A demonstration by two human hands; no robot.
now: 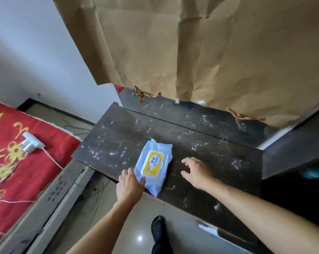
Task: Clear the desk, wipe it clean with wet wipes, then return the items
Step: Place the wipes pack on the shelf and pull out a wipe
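Left hand [130, 184] touches the wipes pack [153, 166] at its 7 o'clock, fingers together. Right hand [197, 171] is at 3 o'clock, fingers spread.

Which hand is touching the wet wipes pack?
The left hand, thumb on the edge of the wet wipes pack; the right hand is apart from it.
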